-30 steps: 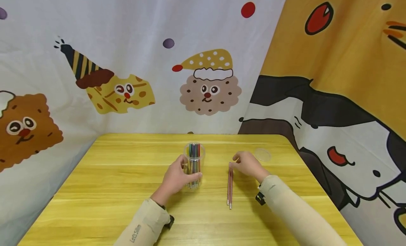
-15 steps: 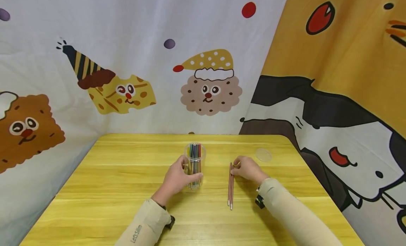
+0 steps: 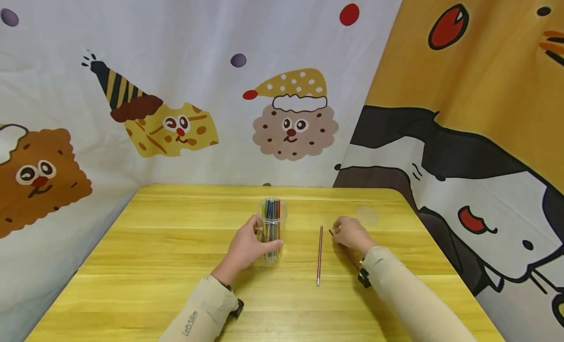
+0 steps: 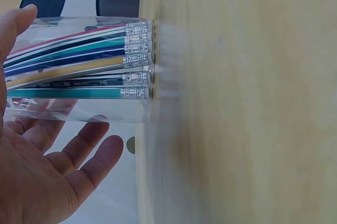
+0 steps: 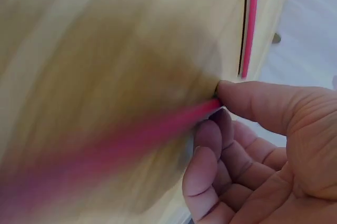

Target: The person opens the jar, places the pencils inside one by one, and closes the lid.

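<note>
My left hand [image 3: 246,244] grips a clear plastic pencil cup [image 4: 113,109], thumb in front and fingers around the far side. It stands upright on the table, filled with several coloured pencils [image 4: 79,81] whose metal-banded ends rest at the bottom. To the right, my right hand [image 3: 352,232] pinches a red pencil [image 5: 158,129] near one end between thumb and fingers. The pencil's other end swings back under the wrist, blurred in the right wrist view. Between the two hands, a second red pencil [image 3: 319,256] with dark stripes lies on the table.
A clear round lid [image 3: 367,215] lies on the wooden table [image 3: 176,283], just beyond my right hand. Cartoon-printed cloth [image 3: 189,38] hangs behind the table's far edge and along its right side.
Two red pencils lay side by side; my right hand slid down from their top end, took one and drew it to the right, turning it. The left hand keeps holding the cup.
</note>
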Demonstrator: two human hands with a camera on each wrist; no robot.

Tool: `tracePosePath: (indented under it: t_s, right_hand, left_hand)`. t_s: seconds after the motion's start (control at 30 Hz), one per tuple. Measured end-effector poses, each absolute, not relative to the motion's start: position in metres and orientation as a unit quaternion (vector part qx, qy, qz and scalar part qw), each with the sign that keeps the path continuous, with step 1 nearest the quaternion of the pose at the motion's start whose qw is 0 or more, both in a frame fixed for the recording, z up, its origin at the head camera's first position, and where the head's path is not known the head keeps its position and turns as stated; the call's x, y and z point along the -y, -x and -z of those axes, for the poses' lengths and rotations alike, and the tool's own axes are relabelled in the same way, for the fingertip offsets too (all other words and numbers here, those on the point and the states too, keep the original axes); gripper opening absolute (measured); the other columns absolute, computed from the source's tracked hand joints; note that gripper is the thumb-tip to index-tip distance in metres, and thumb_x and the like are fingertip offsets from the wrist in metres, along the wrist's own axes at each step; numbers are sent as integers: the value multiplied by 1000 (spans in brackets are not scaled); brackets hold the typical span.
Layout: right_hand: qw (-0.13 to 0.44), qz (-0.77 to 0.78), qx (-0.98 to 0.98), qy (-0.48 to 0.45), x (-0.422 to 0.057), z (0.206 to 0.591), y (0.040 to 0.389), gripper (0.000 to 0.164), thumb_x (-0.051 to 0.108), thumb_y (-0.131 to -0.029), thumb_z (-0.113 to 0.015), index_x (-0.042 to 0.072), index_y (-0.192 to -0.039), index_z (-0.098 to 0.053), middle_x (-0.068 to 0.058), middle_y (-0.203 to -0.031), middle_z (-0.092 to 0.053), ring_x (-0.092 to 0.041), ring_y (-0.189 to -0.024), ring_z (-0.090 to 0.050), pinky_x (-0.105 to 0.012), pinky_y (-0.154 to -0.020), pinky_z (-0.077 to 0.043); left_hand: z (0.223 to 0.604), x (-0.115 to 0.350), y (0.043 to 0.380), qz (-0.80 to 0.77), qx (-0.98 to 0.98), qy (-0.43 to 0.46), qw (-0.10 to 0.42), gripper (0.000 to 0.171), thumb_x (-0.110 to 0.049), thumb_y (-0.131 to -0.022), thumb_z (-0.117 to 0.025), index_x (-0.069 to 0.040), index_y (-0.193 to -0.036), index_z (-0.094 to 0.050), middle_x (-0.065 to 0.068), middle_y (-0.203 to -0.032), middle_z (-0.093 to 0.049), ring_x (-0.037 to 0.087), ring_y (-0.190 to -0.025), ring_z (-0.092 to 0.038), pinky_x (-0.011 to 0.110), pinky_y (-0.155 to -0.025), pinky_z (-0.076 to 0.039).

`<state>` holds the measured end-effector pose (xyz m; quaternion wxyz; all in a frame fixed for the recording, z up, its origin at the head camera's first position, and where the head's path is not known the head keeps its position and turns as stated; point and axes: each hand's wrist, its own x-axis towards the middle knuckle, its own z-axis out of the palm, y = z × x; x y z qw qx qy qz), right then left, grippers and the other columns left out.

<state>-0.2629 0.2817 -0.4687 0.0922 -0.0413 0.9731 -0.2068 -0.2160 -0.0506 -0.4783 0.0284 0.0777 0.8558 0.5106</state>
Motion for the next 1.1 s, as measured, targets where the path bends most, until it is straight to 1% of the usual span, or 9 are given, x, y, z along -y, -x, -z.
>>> tracePosePath:
  t_s: [0.1,0.17,0.33,0.5,0.67,0.77,0.87,0.97,1.1]
  right_hand:
    - [81,181,-979,43,-294,467,265,40,9,-87,-80,-7,-122,-70,-23,-117,-75,-31,-95,-68,-48,-87,-59]
    - [83,177,-980,39,-301,465,265,37,10,-88,-81,-7,-120,-71,-23,-117,-75,-34,-100,-70,-51,-92,-59]
    - [101,169,-979,49,-308,461,266,32,11,-92,-81,-6,-117,-72,-22,-116,-74,-37,-104,-71,-51,-93,-60]
    - [102,145,-982,72,-305,462,266,26,9,-93,-78,-4,-115,-72,-20,-113,-75,-37,-107,-71,-52,-97,-58]
    - [101,133,-981,94,-304,466,263,24,7,-97,-71,-3,-119,-73,-20,-117,-76,-38,-109,-72,-52,-95,-60]
    - [83,141,-980,109,-302,461,262,24,7,-101,-67,-5,-121,-74,-20,-115,-77,-31,-99,-73,-48,-87,-61]
    - [58,159,-978,119,-294,438,261,27,12,-106,-62,-2,-126,-73,-16,-113,-77,-22,-86,-68,-41,-77,-58]
    - [6,219,-967,127,-279,403,260,26,14,-109,-59,0,-127,-71,-15,-109,-76,-19,-82,-65,-35,-71,-54]
    - [-145,326,-920,160,-252,358,250,16,16,-109,-64,5,-118,-71,-11,-102,-75,-16,-81,-64,-26,-68,-52]
  left_hand:
    - [479,51,216,-511,-856,-79,29,64,-49,-80,-94,-14,-113,-53,6,-104,-69,19,-86,-62,33,-68,-53]
    - [479,51,217,-512,-855,-79,28,63,-49,-80,-94,-14,-113,-53,6,-103,-68,20,-86,-62,33,-68,-53]
    - [477,51,216,-511,-856,-78,25,62,-49,-80,-94,-16,-113,-54,5,-104,-68,20,-86,-62,33,-69,-53]
    - [477,51,216,-513,-854,-79,24,61,-48,-80,-94,-16,-113,-54,5,-104,-69,20,-86,-63,33,-69,-54]
    - [479,51,216,-514,-854,-78,28,61,-47,-81,-94,-14,-113,-54,6,-102,-67,20,-85,-61,33,-68,-52]
    - [479,51,217,-514,-854,-80,30,62,-47,-81,-94,-14,-114,-54,6,-103,-68,20,-85,-62,33,-68,-53]
    - [479,51,217,-516,-852,-79,32,63,-48,-81,-94,-14,-115,-53,6,-104,-68,20,-86,-62,33,-69,-54]
    - [478,51,216,-517,-852,-77,33,64,-50,-80,-94,-14,-114,-53,7,-104,-68,21,-86,-62,33,-69,-53]
    - [478,51,216,-513,-854,-78,34,65,-51,-79,-94,-15,-113,-53,6,-103,-67,21,-86,-61,34,-68,-52]
